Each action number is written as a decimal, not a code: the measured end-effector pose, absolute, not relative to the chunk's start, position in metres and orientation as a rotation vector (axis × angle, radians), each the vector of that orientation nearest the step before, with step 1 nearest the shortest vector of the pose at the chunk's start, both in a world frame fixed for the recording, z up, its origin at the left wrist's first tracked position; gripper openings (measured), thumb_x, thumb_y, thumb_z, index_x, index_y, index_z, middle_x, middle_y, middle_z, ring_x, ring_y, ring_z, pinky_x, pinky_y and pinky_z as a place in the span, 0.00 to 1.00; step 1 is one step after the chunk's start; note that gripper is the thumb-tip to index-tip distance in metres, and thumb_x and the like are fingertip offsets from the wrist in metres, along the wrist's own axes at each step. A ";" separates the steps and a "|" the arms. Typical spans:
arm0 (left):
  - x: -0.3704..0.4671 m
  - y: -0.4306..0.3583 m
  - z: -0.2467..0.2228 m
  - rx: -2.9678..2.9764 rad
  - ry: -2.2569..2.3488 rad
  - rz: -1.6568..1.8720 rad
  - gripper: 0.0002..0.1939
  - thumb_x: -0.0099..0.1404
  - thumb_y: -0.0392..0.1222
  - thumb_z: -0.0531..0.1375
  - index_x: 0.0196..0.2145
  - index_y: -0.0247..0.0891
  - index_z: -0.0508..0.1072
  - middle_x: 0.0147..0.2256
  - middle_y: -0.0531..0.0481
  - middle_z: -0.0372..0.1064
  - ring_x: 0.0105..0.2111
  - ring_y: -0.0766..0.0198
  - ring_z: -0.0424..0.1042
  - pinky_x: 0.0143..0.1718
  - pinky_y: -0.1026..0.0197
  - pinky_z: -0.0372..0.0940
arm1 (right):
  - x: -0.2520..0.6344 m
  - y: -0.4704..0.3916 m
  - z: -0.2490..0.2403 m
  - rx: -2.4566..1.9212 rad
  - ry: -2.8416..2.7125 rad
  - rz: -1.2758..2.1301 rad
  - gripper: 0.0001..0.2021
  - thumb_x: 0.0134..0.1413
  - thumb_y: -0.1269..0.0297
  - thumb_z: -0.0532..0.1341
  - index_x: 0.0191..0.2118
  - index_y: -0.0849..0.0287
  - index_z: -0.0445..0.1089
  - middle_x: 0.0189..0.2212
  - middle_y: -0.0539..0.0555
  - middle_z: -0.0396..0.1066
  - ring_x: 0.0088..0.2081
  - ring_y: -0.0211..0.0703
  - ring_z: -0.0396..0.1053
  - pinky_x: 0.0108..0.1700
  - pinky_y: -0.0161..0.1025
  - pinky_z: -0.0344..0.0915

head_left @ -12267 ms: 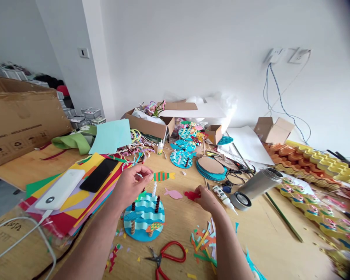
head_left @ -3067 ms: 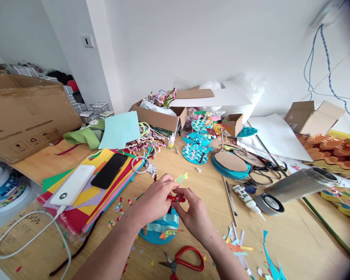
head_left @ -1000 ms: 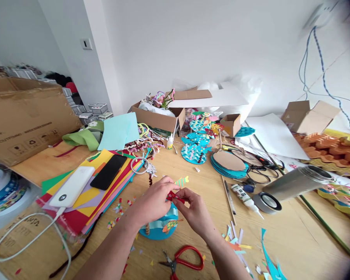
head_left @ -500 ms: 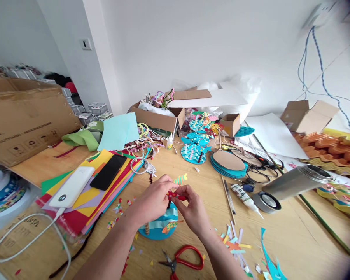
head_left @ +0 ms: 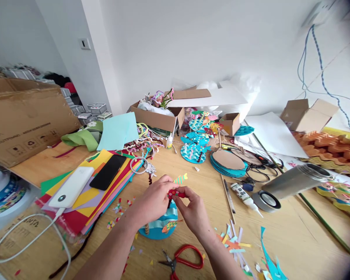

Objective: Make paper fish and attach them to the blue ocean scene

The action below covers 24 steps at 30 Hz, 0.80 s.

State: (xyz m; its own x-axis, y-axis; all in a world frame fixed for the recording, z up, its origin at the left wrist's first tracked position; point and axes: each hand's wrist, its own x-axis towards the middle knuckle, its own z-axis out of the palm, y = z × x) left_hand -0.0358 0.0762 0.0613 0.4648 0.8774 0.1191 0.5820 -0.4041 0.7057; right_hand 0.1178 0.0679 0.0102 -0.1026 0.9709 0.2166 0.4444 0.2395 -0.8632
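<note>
Between the fingertips of my left hand (head_left: 157, 197) and my right hand (head_left: 194, 210) is a red dotted paper fish (head_left: 174, 193); both hands are closed on it. It sits against a dark fuzzy stem, partly hidden by my fingers. Under them stands a round blue base (head_left: 160, 233) with wavy light-blue paper strips. An orange paper fish (head_left: 169, 226) is fixed at its front right. Just beyond my fingers shows a yellow and green striped paper fish (head_left: 181, 179). Red-handled scissors (head_left: 182, 259) lie open on the table in front of the base.
Coloured paper sheets (head_left: 84, 210) with a phone (head_left: 108, 172) and a white power bank (head_left: 72, 187) lie left. At right are a glue bottle (head_left: 246, 199), a steel flask (head_left: 297, 181), its lid (head_left: 267, 201) and blue discs with cardboard (head_left: 229, 160). Paper scraps (head_left: 235, 241) litter the front.
The red fish has turned slightly, showing more of its dotted face. My right fingers have shifted a little on it; the left hand stays nearly in place.
</note>
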 end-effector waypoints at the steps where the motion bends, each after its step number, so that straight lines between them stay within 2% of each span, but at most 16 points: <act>1: -0.036 0.076 0.062 2.123 1.209 0.645 0.30 0.55 0.21 0.47 0.51 0.44 0.69 0.44 0.49 0.64 0.43 0.64 0.66 0.46 0.63 0.62 | 0.117 0.068 0.011 -1.334 -1.685 0.793 0.06 0.52 0.64 0.59 0.34 0.58 0.71 0.30 0.54 0.73 0.34 0.45 0.68 0.40 0.41 0.63; 6: -0.036 0.075 0.065 2.119 1.201 0.640 0.30 0.55 0.20 0.47 0.50 0.44 0.69 0.44 0.48 0.65 0.43 0.64 0.66 0.47 0.63 0.63 | 0.116 0.066 0.014 -1.333 -1.669 0.793 0.05 0.51 0.64 0.60 0.31 0.58 0.71 0.28 0.53 0.71 0.31 0.43 0.65 0.36 0.39 0.62; 12: -0.038 0.077 0.060 2.112 1.213 0.684 0.31 0.54 0.21 0.47 0.51 0.44 0.69 0.46 0.49 0.64 0.47 0.63 0.65 0.50 0.62 0.62 | 0.116 0.066 0.010 -1.328 -1.646 0.772 0.04 0.50 0.65 0.60 0.30 0.57 0.72 0.27 0.52 0.71 0.32 0.43 0.65 0.37 0.39 0.62; 19: -0.038 0.078 0.059 2.130 1.224 0.684 0.31 0.53 0.20 0.47 0.50 0.43 0.69 0.46 0.49 0.64 0.47 0.64 0.66 0.50 0.61 0.61 | 0.116 0.066 0.012 -1.274 -1.644 0.813 0.04 0.52 0.66 0.60 0.28 0.57 0.70 0.27 0.52 0.71 0.32 0.43 0.66 0.37 0.39 0.62; 24: -0.037 0.078 0.062 2.117 1.216 0.687 0.31 0.53 0.20 0.47 0.49 0.43 0.70 0.45 0.49 0.65 0.46 0.64 0.66 0.49 0.62 0.61 | 0.116 0.066 0.013 -1.279 -1.654 0.834 0.05 0.52 0.66 0.59 0.27 0.58 0.68 0.25 0.51 0.69 0.29 0.41 0.63 0.34 0.37 0.60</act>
State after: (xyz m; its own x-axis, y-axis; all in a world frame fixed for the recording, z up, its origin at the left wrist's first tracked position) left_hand -0.0373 0.0781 0.0618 0.4475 0.8834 0.1392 0.5753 -0.4035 0.7115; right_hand 0.1162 0.0657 0.0134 -0.1027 0.9682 0.2280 0.3920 0.2501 -0.8853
